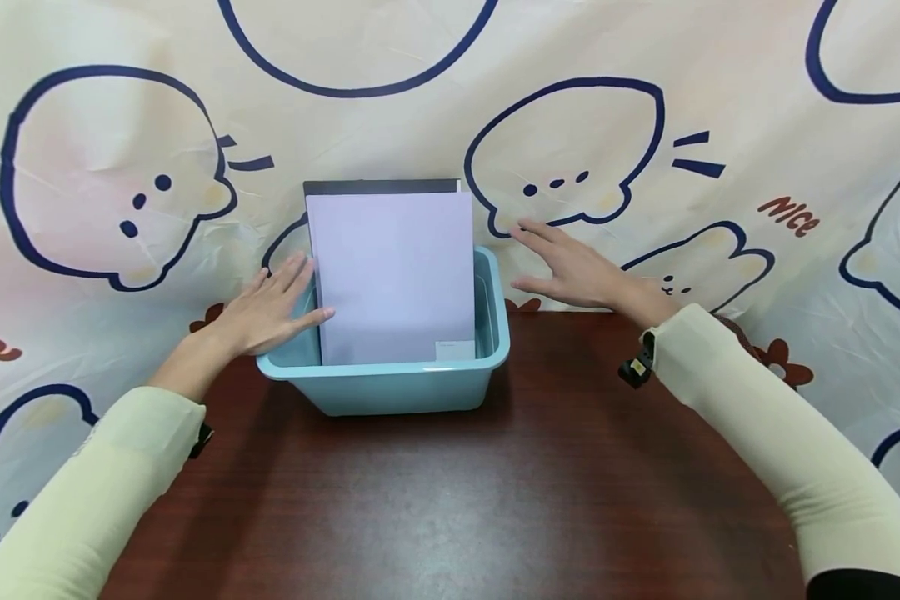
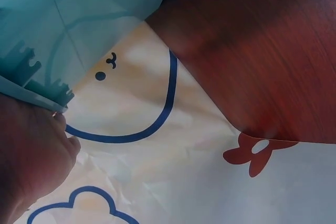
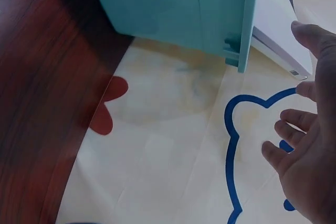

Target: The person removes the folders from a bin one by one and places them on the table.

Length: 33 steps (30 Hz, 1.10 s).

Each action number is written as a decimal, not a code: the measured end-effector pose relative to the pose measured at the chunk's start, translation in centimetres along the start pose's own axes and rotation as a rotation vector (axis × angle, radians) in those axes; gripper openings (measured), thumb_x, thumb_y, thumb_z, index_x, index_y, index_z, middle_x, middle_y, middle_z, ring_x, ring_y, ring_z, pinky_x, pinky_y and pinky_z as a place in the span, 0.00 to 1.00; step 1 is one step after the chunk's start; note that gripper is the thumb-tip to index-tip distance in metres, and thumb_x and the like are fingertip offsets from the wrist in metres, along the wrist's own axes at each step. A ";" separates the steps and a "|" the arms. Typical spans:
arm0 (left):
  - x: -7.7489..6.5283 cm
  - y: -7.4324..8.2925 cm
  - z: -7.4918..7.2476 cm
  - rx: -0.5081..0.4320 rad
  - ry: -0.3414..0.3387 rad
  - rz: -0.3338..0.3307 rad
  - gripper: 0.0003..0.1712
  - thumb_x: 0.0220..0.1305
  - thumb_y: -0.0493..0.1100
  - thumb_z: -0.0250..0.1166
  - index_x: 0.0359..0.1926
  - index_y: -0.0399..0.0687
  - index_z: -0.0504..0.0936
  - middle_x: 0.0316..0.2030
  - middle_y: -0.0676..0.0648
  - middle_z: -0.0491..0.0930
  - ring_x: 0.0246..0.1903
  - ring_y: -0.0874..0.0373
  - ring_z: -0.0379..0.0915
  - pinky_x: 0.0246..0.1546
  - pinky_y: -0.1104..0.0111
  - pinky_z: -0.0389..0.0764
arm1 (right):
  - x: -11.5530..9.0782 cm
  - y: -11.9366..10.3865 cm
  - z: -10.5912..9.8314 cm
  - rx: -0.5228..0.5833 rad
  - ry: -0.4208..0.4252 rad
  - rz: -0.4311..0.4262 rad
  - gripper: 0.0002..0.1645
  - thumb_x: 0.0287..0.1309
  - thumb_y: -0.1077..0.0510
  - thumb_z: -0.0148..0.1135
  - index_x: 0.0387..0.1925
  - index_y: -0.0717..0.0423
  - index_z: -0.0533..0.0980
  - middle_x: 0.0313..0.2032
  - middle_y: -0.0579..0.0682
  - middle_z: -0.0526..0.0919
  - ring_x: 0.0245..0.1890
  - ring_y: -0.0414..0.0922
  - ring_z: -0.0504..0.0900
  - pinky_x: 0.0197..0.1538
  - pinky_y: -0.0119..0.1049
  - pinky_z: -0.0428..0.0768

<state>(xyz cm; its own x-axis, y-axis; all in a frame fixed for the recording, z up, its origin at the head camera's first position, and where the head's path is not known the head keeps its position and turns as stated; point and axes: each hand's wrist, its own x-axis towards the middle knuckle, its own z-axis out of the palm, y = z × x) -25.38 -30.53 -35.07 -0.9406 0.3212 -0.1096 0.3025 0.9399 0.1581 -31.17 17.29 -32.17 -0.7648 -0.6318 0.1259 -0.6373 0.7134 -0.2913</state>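
Observation:
A light blue plastic bin stands at the back of the table. Upright inside it leans a flat pale lilac book or folder with a small white label at its lower right corner. Behind that, the dark top edge of another flat item shows. My left hand rests at the bin's left rim with fingers spread, its thumb pointing toward the lilac cover. To the right of the bin, my right hand hovers with fingers extended and holds nothing. In the right wrist view its fingers are apart from the bin.
The dark reddish-brown wooden table spreads in front of the bin. A pale cloth with blue cartoon outlines hangs right behind it and along both sides.

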 end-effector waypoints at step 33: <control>0.0 0.0 0.2 -0.010 0.013 0.008 0.59 0.76 0.74 0.47 0.85 0.40 0.33 0.85 0.35 0.30 0.84 0.36 0.28 0.79 0.36 0.29 | 4.4 -2.4 2.6 0.557 0.017 -0.061 0.51 0.68 0.48 0.69 0.84 0.51 0.55 0.83 0.52 0.57 0.80 0.54 0.63 0.77 0.55 0.67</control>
<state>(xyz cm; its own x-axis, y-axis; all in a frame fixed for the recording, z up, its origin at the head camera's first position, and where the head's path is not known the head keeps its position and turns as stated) -25.34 -30.53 -35.26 -0.9400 0.3274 -0.0957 0.3088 0.9360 0.1691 -32.73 12.05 -33.36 -0.7325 -0.6587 0.1720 -0.5376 0.4047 -0.7397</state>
